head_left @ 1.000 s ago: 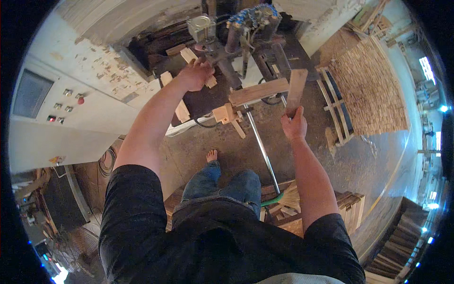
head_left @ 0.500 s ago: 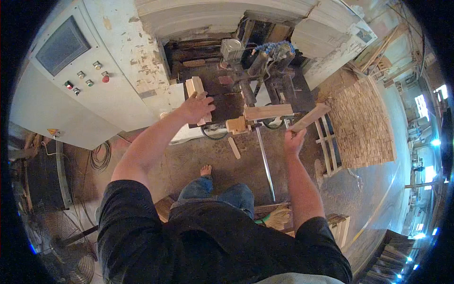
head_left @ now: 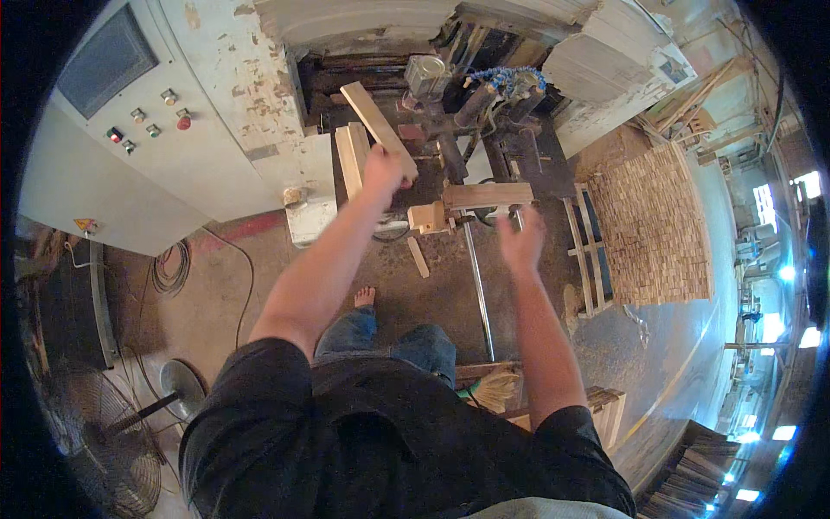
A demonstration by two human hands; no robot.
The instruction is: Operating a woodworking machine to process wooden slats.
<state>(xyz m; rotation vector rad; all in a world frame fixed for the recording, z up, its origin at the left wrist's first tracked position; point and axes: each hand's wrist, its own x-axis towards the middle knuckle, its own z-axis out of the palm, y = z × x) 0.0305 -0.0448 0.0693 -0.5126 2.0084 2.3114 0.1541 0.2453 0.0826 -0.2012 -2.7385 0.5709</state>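
My left hand (head_left: 385, 170) is closed round the near end of a pale wooden strip (head_left: 373, 114), which slants up and away to the left over the machine's dark bed. Beside it on the bed lie other wooden strips (head_left: 352, 156). My right hand (head_left: 523, 240) holds nothing; its fingers are apart, just below the right end of a wooden piece (head_left: 490, 195) resting across the machine's front. A small wooden block (head_left: 425, 218) sits at that piece's left end.
To the left stands a control cabinet (head_left: 173, 164) with a screen and buttons. A large stack of wooden pieces (head_left: 661, 225) is at the right by a pallet (head_left: 590, 251). A metal rod (head_left: 480, 294) runs toward me. A fan (head_left: 104, 441) stands lower left.
My left hand has lifted a wooden strip off the bed and moved right. The strip my right hand held is gone from it, and that hand has come left toward the machine.
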